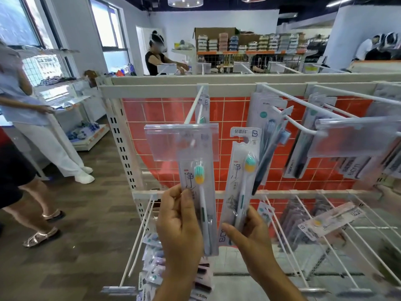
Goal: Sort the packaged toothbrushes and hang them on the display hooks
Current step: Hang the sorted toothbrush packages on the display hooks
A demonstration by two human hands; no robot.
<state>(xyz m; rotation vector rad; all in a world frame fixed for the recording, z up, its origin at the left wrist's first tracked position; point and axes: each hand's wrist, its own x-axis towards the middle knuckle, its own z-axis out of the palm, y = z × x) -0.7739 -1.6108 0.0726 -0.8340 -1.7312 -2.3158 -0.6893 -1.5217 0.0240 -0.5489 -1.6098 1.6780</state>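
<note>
The toothbrush pack in the right hand [238, 185] carries 3 Chinese characters, apparently 贝德玛, on its header card beside a square logo, and a large brush-style 净 down its front. The toothbrush pack in the left hand [199, 205] shows the same large 净, its header hidden behind a clear price-tag holder [165, 142]. A dark toothbrush pack hanging to the right [300, 153] reads "Haine" along its lower edge, and no other lettering is sharp enough to read.
</note>
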